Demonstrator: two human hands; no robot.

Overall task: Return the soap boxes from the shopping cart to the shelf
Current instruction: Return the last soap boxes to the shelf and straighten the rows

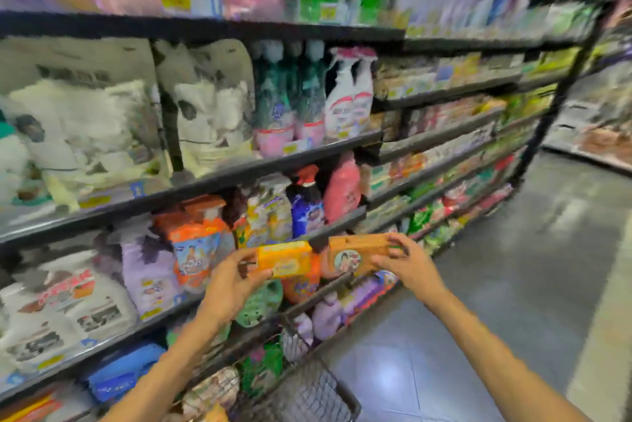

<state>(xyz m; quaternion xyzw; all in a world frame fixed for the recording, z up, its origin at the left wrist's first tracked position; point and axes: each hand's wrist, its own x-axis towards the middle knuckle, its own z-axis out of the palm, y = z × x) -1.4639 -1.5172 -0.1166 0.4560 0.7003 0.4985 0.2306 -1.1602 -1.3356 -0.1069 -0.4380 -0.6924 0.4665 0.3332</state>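
Left arm: your bare forearm enters from about 7 o'clock and rises toward the centre of the view, wrist nearly straight.
Left hand (236,279): raised at chest height, back of the hand toward you, thumb and fingers curled in a pinch on the end of the yellow soap box (285,259).
Right arm: your bare forearm enters from about 5 o'clock and runs up toward 11 o'clock, elbow low, wrist slightly bent.
Right hand (407,262): level with your left hand and at its 3 o'clock, fingers wrapped over the top edge and thumb beneath, gripping the end of the orange soap box (355,252).
Spacing: your hands are apart and do not touch.
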